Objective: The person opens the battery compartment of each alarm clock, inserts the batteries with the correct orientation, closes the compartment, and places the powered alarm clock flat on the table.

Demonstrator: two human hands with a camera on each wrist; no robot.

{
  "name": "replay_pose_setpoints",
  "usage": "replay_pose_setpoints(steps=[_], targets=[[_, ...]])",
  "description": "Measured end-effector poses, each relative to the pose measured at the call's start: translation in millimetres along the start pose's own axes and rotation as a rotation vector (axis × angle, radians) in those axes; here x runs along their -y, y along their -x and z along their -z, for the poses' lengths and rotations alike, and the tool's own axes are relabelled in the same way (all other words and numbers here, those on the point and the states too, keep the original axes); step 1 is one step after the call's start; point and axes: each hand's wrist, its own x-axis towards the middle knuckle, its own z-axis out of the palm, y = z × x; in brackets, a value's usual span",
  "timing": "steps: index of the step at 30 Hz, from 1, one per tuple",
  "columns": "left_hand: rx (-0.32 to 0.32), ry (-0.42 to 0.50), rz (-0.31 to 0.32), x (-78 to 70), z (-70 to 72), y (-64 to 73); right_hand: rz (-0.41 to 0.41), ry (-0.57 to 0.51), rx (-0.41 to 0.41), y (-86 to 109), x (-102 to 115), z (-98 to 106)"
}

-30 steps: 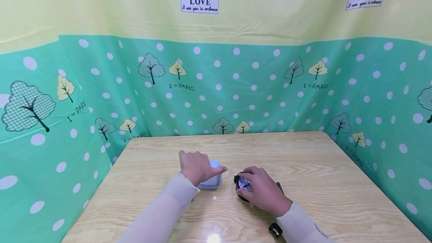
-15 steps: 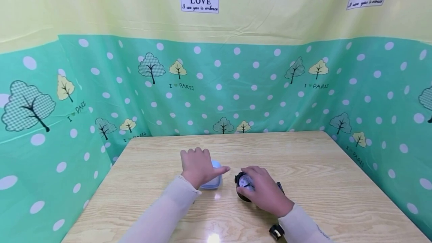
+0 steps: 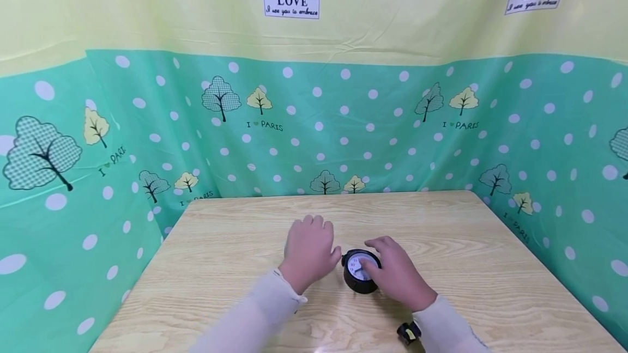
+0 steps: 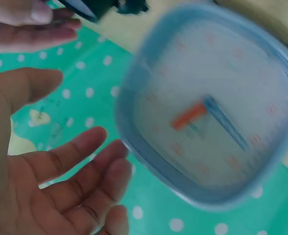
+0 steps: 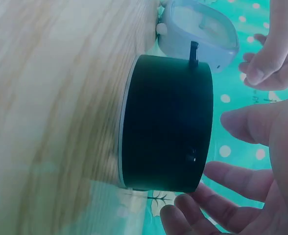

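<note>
A round black alarm clock point(image 3: 354, 283) with a pale face stands on the table in front of me. My right hand point(image 3: 404, 274) is at its right side, thumb overlapping the face and fingers spread loosely. The right wrist view has the fingertips close by the black casing. My left hand point(image 3: 309, 249) is left of it, over a light blue square clock point(image 4: 232, 73) that it hides in the head view. In the left wrist view that clock shows an orange and a blue hand, with my loosely bent fingers right at its rim.
A pale wood-grain table point(image 3: 235, 233) lies under both hands. Behind and beside it hangs a green and yellow curtain point(image 3: 314, 124) printed with trees and dots. A small black device point(image 3: 408, 333) is beside the right sleeve.
My left hand has moved right, toward the black clock, covering the blue clock in the head view. My right hand has shifted slightly right, uncovering more of the black clock's face.
</note>
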Motion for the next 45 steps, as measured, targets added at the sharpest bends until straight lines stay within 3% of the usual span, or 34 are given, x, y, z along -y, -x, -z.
replay_pose_setpoints(steps=[3, 5, 9, 15, 20, 32, 45], targets=[[-0.039, 0.069, -0.052, -11.2, 1.1, 3.3, -0.028, 0.011, 0.004, 0.1, -2, 1], [-0.021, 0.156, -0.065, -18.7, 1.9, 5.2, -0.045, 0.009, 0.008, 0.5, -3, 3], [0.077, 0.303, -0.044, -31.2, 1.0, 7.0, -0.073, 0.022, 0.024, 1.3, -4, 4], [0.196, 0.335, -0.001, -41.1, -8.0, 9.4, -0.101, 0.035, 0.054, 1.1, -6, 5], [0.257, 0.435, 0.037, -43.1, -14.1, 11.5, -0.123, 0.016, 0.082, -1.5, -8, 2], [0.306, 0.651, 0.128, -42.4, -23.6, 15.3, -0.147, 0.012, 0.084, 0.4, -9, -1], [0.329, 0.777, 0.164, -39.7, -26.6, 16.5, -0.148, 0.021, 0.059, 2.4, -9, 0]])
